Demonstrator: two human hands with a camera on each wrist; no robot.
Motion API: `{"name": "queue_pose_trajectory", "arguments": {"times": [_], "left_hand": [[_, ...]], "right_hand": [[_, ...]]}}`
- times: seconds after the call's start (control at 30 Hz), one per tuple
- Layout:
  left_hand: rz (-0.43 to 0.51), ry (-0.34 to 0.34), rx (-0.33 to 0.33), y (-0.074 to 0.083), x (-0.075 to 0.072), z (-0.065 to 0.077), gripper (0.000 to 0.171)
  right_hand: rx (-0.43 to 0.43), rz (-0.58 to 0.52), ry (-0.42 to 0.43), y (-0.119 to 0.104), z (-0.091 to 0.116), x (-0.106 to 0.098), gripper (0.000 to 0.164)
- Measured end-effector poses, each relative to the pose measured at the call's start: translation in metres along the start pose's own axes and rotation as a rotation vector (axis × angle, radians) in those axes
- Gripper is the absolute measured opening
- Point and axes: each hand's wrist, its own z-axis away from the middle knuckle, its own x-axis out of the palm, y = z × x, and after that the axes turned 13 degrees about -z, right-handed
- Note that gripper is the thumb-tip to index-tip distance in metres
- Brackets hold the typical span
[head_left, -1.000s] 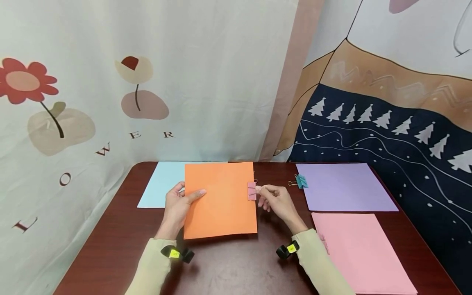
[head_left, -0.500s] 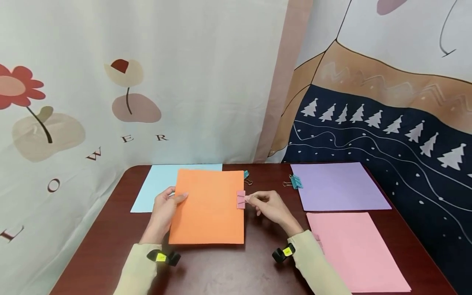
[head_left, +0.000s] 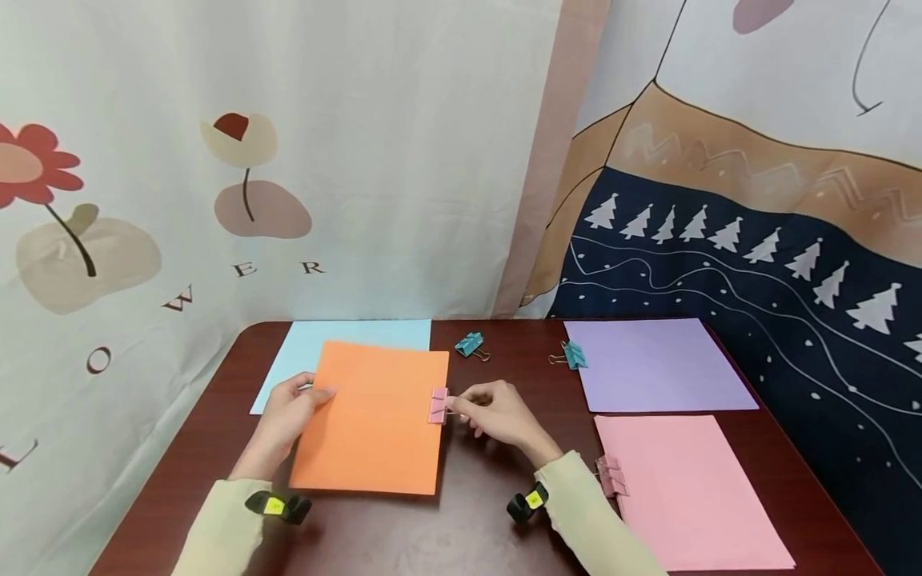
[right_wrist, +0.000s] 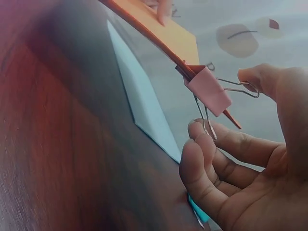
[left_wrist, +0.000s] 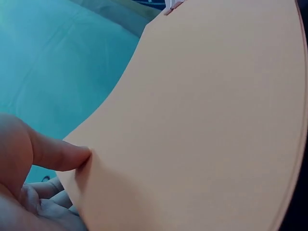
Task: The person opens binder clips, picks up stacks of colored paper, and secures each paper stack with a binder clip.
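My left hand pinches the left edge of a stack of orange paper, held up in front of me; its thumb lies on the front face, fingers behind. A pink binder clip sits on the stack's right edge. My right hand holds that clip by its wire handles. Seen from the right wrist, the thumb touches one handle, the fingers touch the other, and the handles stand apart. The clip body straddles the paper edge.
Light blue paper lies behind the orange stack. A loose teal binder clip rests on the table. To the right lie purple paper with a teal clip and pink paper with a pink clip.
Both hands have moved left and slightly nearer with the orange stack, which is now more tilted. The loose teal clip has come into full view. The right hand still holds the pink clip.
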Motion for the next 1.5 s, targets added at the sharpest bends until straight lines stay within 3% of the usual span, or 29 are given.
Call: {"name": "queue_pose_trajectory", "arguments": {"times": [0.27, 0.5, 0.97, 1.23, 1.5], "left_hand": [[-0.204, 0.001, -0.017, -0.018, -0.021, 0.007, 0.033], [-0.321, -0.077, -0.041, -0.032, -0.041, 0.011, 0.029], [-0.394, -0.156, -0.099, -0.051, -0.062, 0.017, 0.03], [-0.43, -0.2, -0.106, -0.059, -0.061, 0.022, 0.02], [-0.425, -0.22, -0.145, -0.063, -0.058, 0.028, 0.025]], "right_hand": [[0.029, 0.03, -0.032, -0.004, -0.002, 0.024, 0.039], [0.069, 0.046, -0.064, -0.009, -0.004, 0.045, 0.042], [0.074, 0.12, -0.122, -0.006, -0.006, 0.07, 0.051], [0.065, 0.189, -0.138, -0.002, -0.001, 0.079, 0.047], [-0.003, 0.252, -0.155, -0.002, 0.003, 0.084, 0.048]]}}
